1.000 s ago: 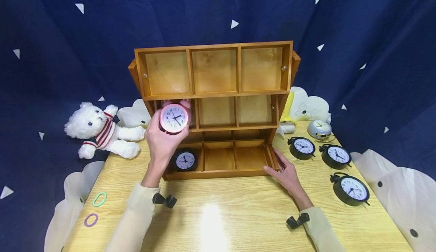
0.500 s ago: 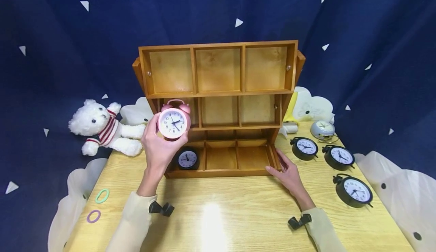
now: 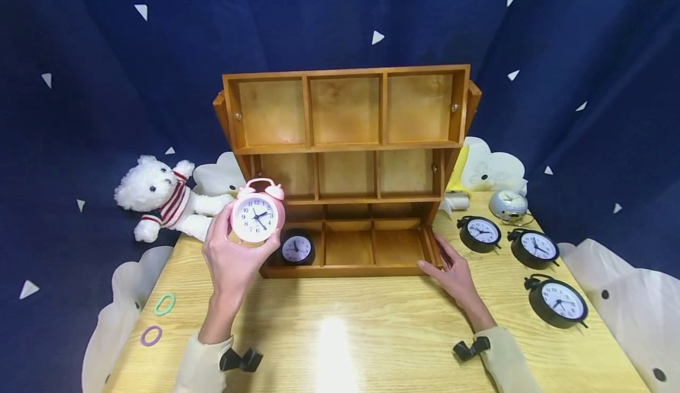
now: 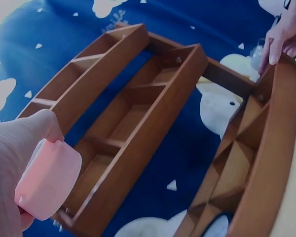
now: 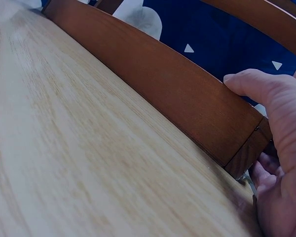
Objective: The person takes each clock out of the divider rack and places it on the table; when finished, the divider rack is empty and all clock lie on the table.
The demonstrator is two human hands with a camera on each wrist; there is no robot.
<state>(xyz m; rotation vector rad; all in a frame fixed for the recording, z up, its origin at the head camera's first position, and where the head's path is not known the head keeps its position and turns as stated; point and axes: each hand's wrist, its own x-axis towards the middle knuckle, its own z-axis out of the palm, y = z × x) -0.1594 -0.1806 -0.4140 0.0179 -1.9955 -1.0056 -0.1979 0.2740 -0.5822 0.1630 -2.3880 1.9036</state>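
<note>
A pink twin-bell alarm clock (image 3: 255, 218) is gripped between thumb and fingers of my left hand (image 3: 234, 263), raised in front of the left side of a three-tier wooden shelf (image 3: 345, 271). Its dial faces me in the head view; the left wrist view shows its smooth pink side (image 4: 52, 180). My right hand (image 3: 455, 275) holds the shelf's lower right corner, the thumb on the front board's top edge and the fingers around the end, as the right wrist view also shows (image 5: 281, 113). In the bottom left compartment sits a round black clock (image 3: 296, 248).
Several black alarm clocks (image 3: 558, 301) and a silver-blue clock (image 3: 508, 205) lie on the table's right. A white teddy bear (image 3: 164, 198) leans at the left, behind a green ring (image 3: 164, 304) and a purple ring (image 3: 151, 336). A yellow object (image 3: 458, 172) stands behind the shelf.
My left hand has drawn the pink clock out of the middle tier's left compartment, down and toward me. My right hand keeps its hold on the shelf corner. The head view has shifted slightly.
</note>
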